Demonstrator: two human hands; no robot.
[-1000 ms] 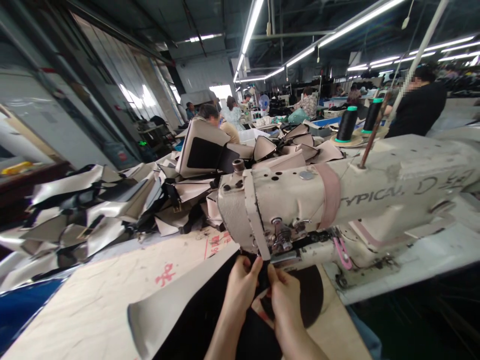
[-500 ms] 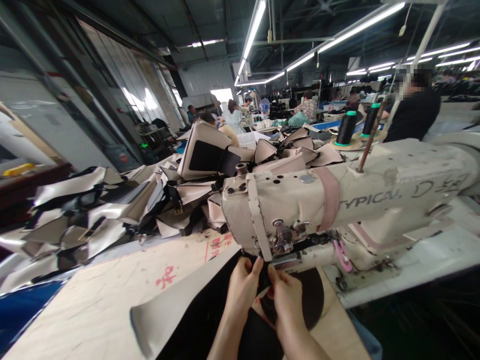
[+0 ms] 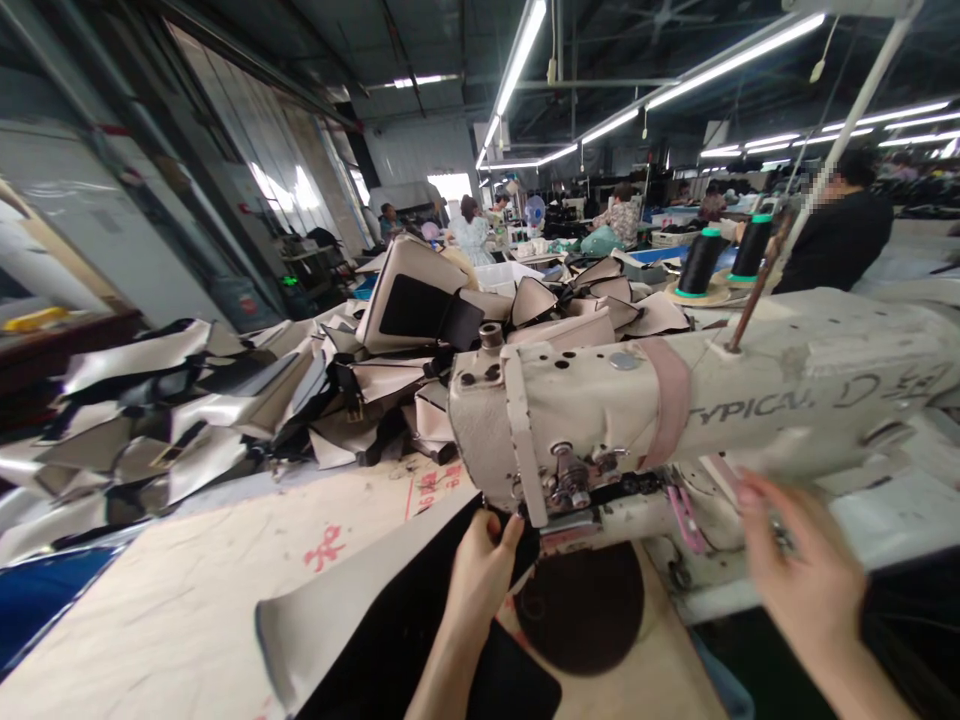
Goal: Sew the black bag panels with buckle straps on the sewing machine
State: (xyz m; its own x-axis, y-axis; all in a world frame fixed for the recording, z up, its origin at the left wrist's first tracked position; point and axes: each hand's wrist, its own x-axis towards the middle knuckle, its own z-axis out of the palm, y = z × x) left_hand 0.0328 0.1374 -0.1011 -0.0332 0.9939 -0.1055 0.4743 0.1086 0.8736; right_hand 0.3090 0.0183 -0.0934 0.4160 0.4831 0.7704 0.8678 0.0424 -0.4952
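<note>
The edge of a panel point(image 3: 390, 610), black with beige along its left side, is pinched between the thumb and fingers of the left hand point(image 3: 484, 555), just beside the head end of the sewing machine point(image 3: 570, 400). The panel is spread across the board point(image 3: 187, 590), and its far edge is partly hidden by the hand and the machine. The right hand point(image 3: 806, 560) is raised in front of the machine, well apart from the panel; its fingers are loosely bent and blurred, and whether anything is gripped in them cannot be told. Between the hands, a dark disc point(image 3: 585, 610) is seen against the board.

The step in hand is judged to be the positioning of the panel's edge at the stitching point, though neither needle nor seam can be made out. For the next move, a steady left pinch seems to be called for, so that the edge is not let drift while the right hand is occupied elsewhere.
</note>
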